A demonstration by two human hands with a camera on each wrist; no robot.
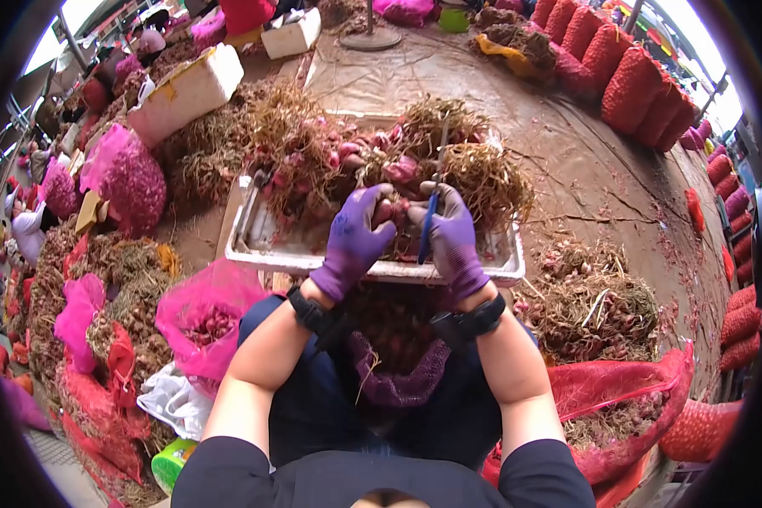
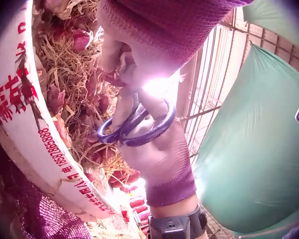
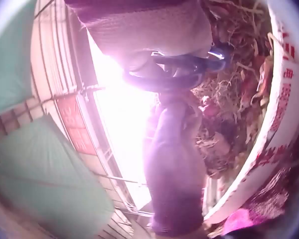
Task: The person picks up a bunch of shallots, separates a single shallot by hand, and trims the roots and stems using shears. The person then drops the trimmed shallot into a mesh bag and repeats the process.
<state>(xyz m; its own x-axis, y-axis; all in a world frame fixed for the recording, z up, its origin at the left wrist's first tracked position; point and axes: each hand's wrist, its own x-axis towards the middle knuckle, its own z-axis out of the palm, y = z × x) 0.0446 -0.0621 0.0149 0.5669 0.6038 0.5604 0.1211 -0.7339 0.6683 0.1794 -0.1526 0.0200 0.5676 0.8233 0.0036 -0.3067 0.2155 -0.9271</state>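
Both hands wear purple gloves with pale, soiled fingers. My left hand (image 1: 353, 239) pinches a shallot (image 1: 383, 212) between thumb and fingers, over the near side of a white foam tray (image 1: 313, 261). Beside it, my right hand (image 1: 455, 245) grips scissors (image 1: 427, 229) with blue handles, the blades pointing away toward the heap. In the left wrist view, the looped scissor handles (image 2: 139, 129) sit around the right hand's fingers, close below the left hand. Dry-stemmed shallots (image 1: 347, 157) lie piled in and behind the tray.
Between the knees sits a purple mesh bag (image 1: 402, 385) with bulbs inside. A pink bag (image 1: 203, 317) of shallots stands at left, a red mesh bag (image 1: 626, 394) at right. More dried stems with bulbs (image 1: 601, 296) lie right of the tray. Filled red sacks (image 1: 631, 89) line the back right.
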